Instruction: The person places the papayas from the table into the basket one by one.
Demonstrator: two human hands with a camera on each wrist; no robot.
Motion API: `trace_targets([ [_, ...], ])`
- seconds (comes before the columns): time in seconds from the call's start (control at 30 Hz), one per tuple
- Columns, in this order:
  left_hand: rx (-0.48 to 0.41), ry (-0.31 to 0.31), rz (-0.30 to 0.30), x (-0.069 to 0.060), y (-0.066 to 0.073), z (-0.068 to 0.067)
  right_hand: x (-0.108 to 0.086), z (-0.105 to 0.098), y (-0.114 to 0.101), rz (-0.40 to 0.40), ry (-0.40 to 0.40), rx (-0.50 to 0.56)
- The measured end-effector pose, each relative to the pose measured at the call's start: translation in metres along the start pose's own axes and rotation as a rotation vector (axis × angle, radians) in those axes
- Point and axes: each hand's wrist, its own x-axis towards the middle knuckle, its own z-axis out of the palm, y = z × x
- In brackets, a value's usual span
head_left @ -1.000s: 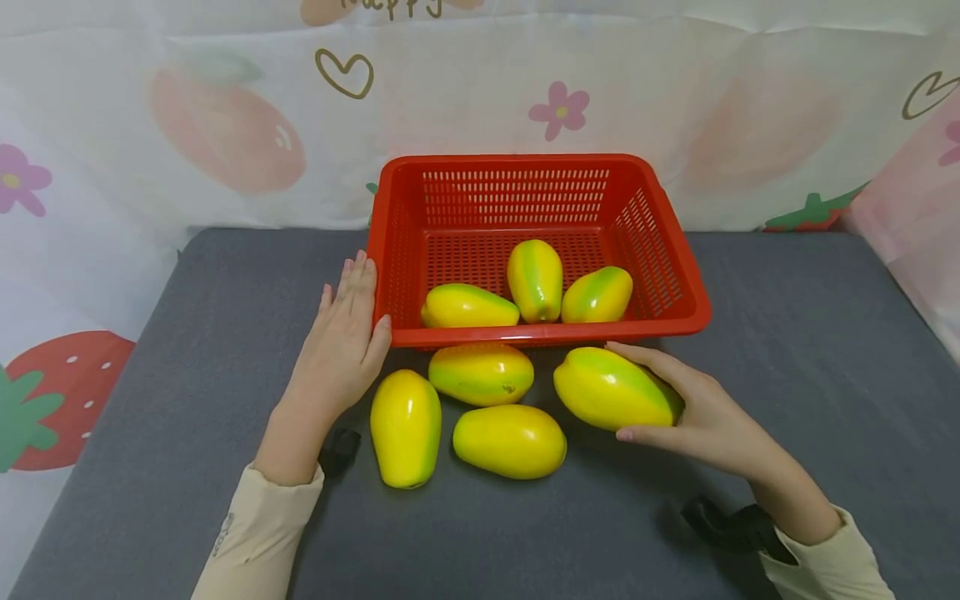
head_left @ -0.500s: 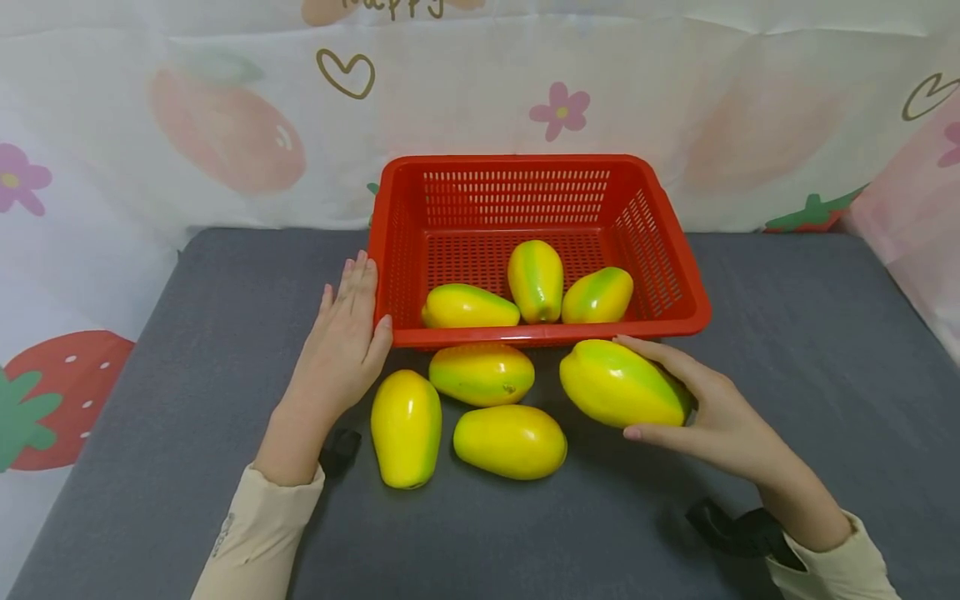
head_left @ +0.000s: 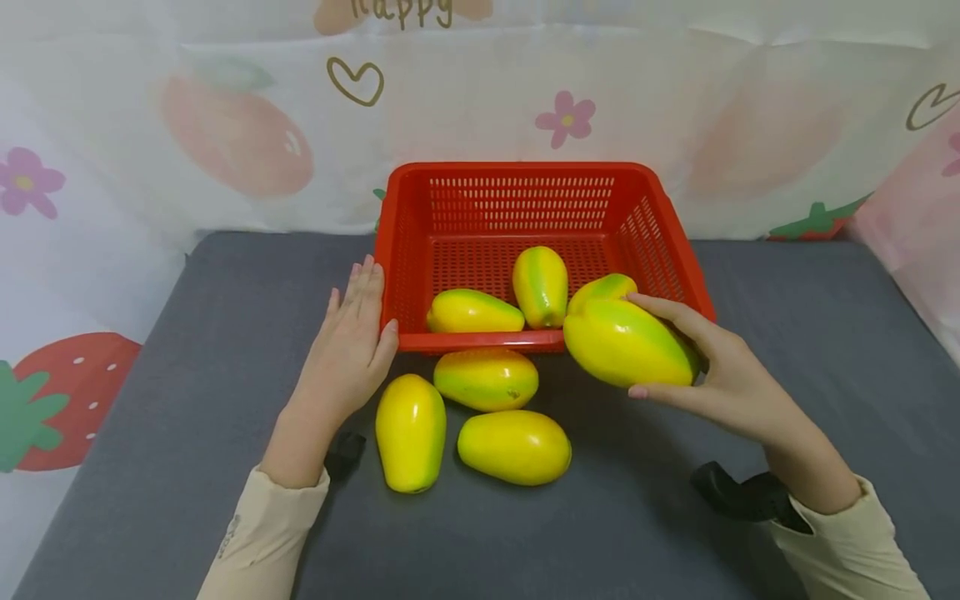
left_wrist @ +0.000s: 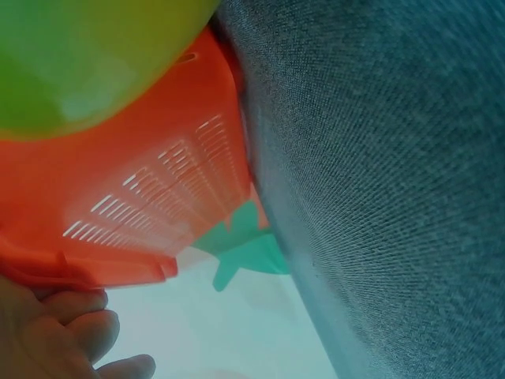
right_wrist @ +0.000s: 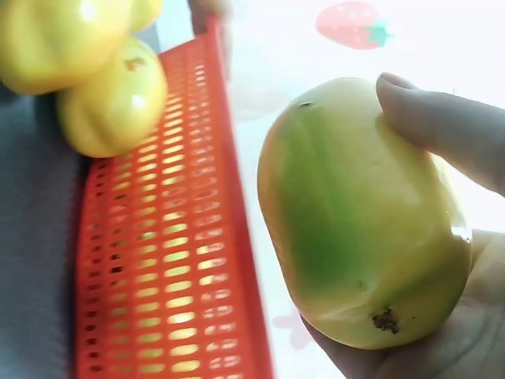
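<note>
My right hand grips a yellow-green papaya between thumb and fingers, lifted over the near rim of the red plastic basket. In the right wrist view, the held papaya is apart from the basket's slotted wall. My left hand rests along the basket's left side with straight fingers. Inside the basket lie a papaya at left, one in the middle and one at right, the last partly hidden behind the held fruit.
On the grey table, a papaya lies just before the basket, another lies nearer, and a third points lengthwise beside my left wrist. A printed white cloth hangs behind the table.
My right hand has raised the papaya from in front of the basket, up and slightly right, to over its near rim. My left hand stays at the basket's side. The head view has shifted slightly.
</note>
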Motion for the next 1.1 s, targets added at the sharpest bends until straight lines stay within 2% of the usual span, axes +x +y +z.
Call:
trace_targets([
  [0.17,-0.002,-0.002,0.002,0.0,0.0,0.0,0.023,-0.004,-0.008,0.068,0.034,0.026],
  [0.4,0.01,0.009,0.008,0.001,0.0,0.001,0.05,-0.004,-0.017,0.207,0.086,0.062],
  [0.53,0.011,0.008,0.007,0.001,-0.001,0.001,0.063,-0.003,-0.019,0.232,0.109,0.098],
  [0.87,0.019,-0.001,-0.005,0.002,-0.001,0.002,0.09,0.002,-0.018,0.192,0.112,0.201],
  [1.1,0.027,0.02,0.0,0.002,0.0,0.002,0.104,0.005,-0.016,0.185,0.105,0.222],
])
